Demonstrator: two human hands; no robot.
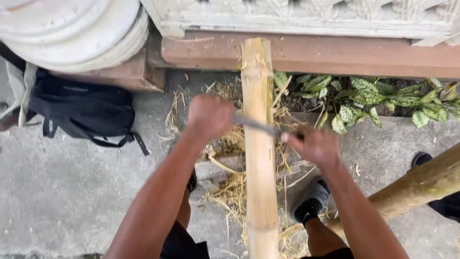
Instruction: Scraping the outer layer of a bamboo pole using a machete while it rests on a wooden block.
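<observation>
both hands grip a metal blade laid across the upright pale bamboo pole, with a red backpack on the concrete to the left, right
Not quite: the head view shows the backpack is black, not red. Both the left hand and right hand do grip the metal blade across the pale bamboo pole.

Under the fingers (306, 139) a pale yellow bamboo pole (258, 158) crosses a dull grey blade (256, 124). Beyond them, green leaves (373, 98) speckled cream; left, a black bag (81, 110).

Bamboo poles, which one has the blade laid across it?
The pale upright bamboo pole between both hands; the greenish pole lies untouched at the right.
</observation>
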